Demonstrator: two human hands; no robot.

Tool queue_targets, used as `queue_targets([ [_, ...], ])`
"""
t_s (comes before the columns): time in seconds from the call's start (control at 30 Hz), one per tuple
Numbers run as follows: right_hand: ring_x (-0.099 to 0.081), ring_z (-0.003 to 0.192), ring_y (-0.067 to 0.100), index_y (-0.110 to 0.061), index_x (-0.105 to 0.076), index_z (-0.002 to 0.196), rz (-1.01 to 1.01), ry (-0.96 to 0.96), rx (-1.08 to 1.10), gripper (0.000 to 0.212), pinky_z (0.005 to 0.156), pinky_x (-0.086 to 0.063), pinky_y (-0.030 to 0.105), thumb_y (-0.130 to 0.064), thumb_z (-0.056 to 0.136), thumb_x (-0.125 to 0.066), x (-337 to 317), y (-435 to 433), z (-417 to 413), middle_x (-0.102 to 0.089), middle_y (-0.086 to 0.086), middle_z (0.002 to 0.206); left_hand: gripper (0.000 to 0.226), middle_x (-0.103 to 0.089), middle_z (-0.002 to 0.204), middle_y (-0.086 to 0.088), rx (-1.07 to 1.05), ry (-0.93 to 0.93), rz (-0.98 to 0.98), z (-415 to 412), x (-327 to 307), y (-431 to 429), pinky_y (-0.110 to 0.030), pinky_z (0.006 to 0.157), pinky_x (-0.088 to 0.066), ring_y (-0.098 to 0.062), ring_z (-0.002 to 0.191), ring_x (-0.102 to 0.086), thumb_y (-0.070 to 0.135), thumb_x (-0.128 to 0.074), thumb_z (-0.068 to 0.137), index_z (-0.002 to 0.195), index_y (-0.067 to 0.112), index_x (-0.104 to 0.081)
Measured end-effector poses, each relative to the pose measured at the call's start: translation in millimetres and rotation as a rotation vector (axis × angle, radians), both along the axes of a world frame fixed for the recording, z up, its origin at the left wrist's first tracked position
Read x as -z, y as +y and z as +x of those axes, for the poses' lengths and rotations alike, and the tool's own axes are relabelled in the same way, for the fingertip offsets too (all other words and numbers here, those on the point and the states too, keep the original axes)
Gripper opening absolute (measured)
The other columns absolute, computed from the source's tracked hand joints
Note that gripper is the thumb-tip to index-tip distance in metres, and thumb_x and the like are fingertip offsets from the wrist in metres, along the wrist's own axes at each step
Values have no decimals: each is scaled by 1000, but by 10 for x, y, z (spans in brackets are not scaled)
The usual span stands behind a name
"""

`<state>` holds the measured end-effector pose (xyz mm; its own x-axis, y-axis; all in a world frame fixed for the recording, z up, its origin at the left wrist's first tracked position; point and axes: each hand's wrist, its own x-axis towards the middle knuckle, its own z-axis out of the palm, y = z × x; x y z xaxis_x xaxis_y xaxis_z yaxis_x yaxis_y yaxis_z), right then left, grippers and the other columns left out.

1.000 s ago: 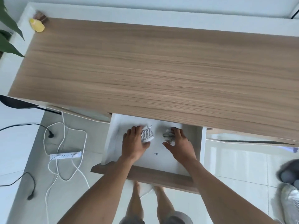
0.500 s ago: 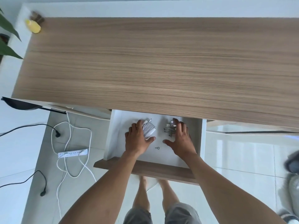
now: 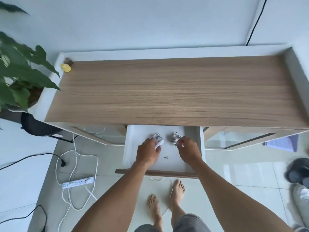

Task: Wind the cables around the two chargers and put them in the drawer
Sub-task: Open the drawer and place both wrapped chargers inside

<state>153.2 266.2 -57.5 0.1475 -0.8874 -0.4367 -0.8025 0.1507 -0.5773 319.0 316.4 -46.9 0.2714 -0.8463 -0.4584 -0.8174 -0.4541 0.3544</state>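
Counter (image 3: 167,91): wide wood top, nothing of the task on it. Drawer (image 3: 192,163) beneath is pulled out, white inside, w/ both chargers lying on its floor toward the back, apart from each other. A small metal bit (image 3: 166,157) sits nearer the front, btwn the wrists.

Left hand (image 3: 148,154): laid over the near end of the left charger (image 3: 158,139), a white block w/ striped cable wound round it. Fingers curled down over it and close together; can't tell if they grip or just rest on it.

Right hand (image 3: 189,152): fingertips (image 3: 181,141) bunched at the edge of the right charger (image 3: 175,138), a smaller, messier bundle. They look pinched on a strand or the bundle's side; which one, too small to tell.

Handling, my read: both light, rigid plastic cores under a soft braided wrap. Block won't crush; the wrap is the weak part and prob. springs loose if the free end isn't tucked. Best hold = across the wound turns, thumb vs fingers, pressing coils onto the body, not by a loose end or plug. Right one looks looser, so needs a fuller grip. Smooth drawer floor, so they may slide if nudged.
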Motion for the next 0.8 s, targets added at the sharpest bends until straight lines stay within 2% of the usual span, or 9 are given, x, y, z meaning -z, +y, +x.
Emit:
queue_targets([
  [0.1,-61,77,29,-12,-63,95,-56,-53,61,20,67,-51,33,-23,93,-46,-283,39,100,-70,9,89,23,-70,105,-7,-14,17,-89,37,-242,20,-33,75,-46,-30,94,-63,27,-47,94,102,17,-65],
  [0.2,-63,76,25,-14,-65,94,-109,-140,110,18,67,-52,32,-23,91,-49,-507,118,207,-70,5,84,19,-72,96,-6,-43,41,-164,154,-404,131,-31,69,-45,-30,88,-64,27,-49,94,97,17,-65],
  [0.27,-63,69,22,-9,-66,94,-33,-242,220,20,64,-54,33,-20,91,-50,-577,204,276,-69,6,80,22,-72,93,-6,-140,112,-136,230,-434,246,-30,68,-45,-29,85,-65,30,-50,93,94,15,-66],
  [0.37,-60,61,23,2,-58,94,457,-585,608,27,58,-55,34,-23,95,-49,-543,504,354,-61,12,73,32,-66,72,-5,-567,529,36,347,-396,530,-26,58,-46,-23,59,-59,34,-49,94,79,9,-62],
  [0.47,-61,92,39,4,-49,94,882,-942,988,44,83,-50,49,-39,99,-42,-415,858,298,-55,25,95,39,-56,64,-7,-990,888,166,450,-327,835,-26,51,-48,-21,52,-53,37,-45,99,72,10,-51],
  [0.53,-52,113,46,4,-48,90,929,-1043,1158,51,95,-45,52,-46,98,-39,-369,1072,242,-49,28,109,42,-56,69,-11,-1167,1014,182,523,-239,1010,-32,56,-52,-26,59,-57,40,-43,100,76,7,-50],
  [0.6,-46,119,45,2,-47,87,861,-1031,1266,52,104,-41,53,-49,97,-40,-330,1209,212,-48,25,112,43,-57,80,-16,-1270,1055,185,577,-160,1114,-35,51,-55,-30,64,-60,43,-41,100,89,3,-51],
  [0.67,-42,127,41,5,-51,107,818,-1063,1351,61,108,-37,51,-54,94,-43,-285,1268,184,-46,23,129,45,-58,92,-19,-1335,1063,163,628,-96,1156,-35,45,-57,-32,68,-62,43,-39,99,111,2,-51],
  [0.8,-36,136,39,1,-44,128,811,-1182,1444,77,113,-32,46,-65,87,-44,-284,1223,171,-34,32,144,64,-61,99,-25,-1442,1197,92,673,-125,1107,-42,75,-59,-37,83,-64,52,-35,98,129,-2,-49],
])
